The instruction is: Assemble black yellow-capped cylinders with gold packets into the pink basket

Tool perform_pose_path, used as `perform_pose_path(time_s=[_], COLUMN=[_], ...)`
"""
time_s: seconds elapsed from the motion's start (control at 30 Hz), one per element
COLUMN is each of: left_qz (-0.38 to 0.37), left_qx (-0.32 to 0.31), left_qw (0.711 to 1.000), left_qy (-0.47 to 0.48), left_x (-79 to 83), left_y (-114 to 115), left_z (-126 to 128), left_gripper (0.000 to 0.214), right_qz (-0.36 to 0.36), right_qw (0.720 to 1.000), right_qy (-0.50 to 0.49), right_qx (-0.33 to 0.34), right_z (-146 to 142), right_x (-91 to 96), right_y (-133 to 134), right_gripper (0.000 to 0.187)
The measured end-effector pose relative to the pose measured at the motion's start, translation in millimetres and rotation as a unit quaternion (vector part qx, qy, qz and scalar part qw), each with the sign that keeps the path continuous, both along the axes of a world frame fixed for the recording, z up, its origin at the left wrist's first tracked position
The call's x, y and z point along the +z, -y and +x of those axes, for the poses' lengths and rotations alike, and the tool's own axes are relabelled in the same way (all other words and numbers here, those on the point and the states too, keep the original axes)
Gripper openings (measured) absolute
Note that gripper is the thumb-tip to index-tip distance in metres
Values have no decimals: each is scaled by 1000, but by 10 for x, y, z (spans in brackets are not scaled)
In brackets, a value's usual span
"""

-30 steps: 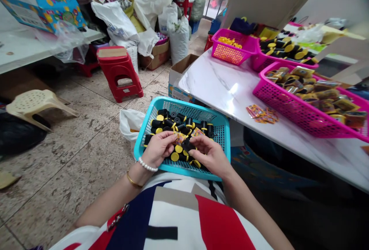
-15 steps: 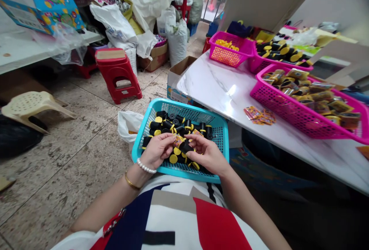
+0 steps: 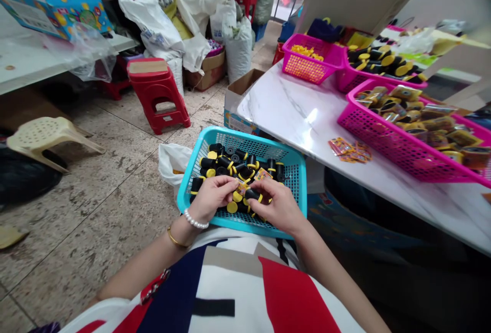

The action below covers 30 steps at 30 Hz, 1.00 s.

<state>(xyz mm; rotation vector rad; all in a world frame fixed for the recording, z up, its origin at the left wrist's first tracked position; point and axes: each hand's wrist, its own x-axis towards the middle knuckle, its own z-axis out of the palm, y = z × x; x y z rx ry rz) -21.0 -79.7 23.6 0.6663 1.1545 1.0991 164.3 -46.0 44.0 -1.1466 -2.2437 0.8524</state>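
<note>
Here's the black tube [image 3: 253, 194], held just above the heap in the blue basket [image 3: 303, 184], with the small packet [image 3: 242, 188] right beside it; whether the two touch, I can't tell. The danger? That tube is smooth-looking and round: a loose thumb could let it roll out and drop among its look-alikes. The packet looks thin, caught near one edge, so a hard push from the tube might bend it or knock it free. And the look of the tube: short, dark, a yellow band towards one end, lying tilted. Right hand [image 3: 282, 206]: thumb and fingers pinching the tube from either side. Left hand [image 3: 210, 196]: thumb and forefinger pressed together on the packet. Further out, loose packets [image 3: 350, 150] lie on the white table [image 3: 282, 110], near the large pink basket [image 3: 378, 136] heaped with wrapped pieces [image 3: 433, 123].
</note>
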Motion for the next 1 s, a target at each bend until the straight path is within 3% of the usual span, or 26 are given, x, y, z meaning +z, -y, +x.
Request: perform_pose_path(time_s=[0.23,0.43,0.57,0.63,0.73,0.83,0.93,1.0], left_qz=[-19,28,63,81,80,76,93,101], left_qx=[-20,9,53,11,-92,-102,-107,-117], left_qw=[998,1000,997,996,991,991,987,985], left_qy=[53,-4,-5,-24,-48,-50,-71,-77], left_x=[-49,-28,-7,17,51,80,129,159], left_y=[-48,17,35,40,47,37,-2,-31], left_z=[-43,15,9,-6,-15,23,99,136], left_gripper=[32,33,39,51,43,35,36,39], right_qz=[55,52,58,58,54,10,-18,12], right_qw=[998,997,995,995,995,992,985,984], right_qy=[6,-55,-77,-77,-80,-124,-172,-174], right_qx=[40,-6,-17,2,24,23,3,-24], right_z=[4,7,39,41,32,40,73,96], right_x=[16,15,2,7,8,-27,-79,-95], right_y=[-7,-12,10,25,47,66,80,86], right_gripper=[53,26,24,26,37,51,38,31])
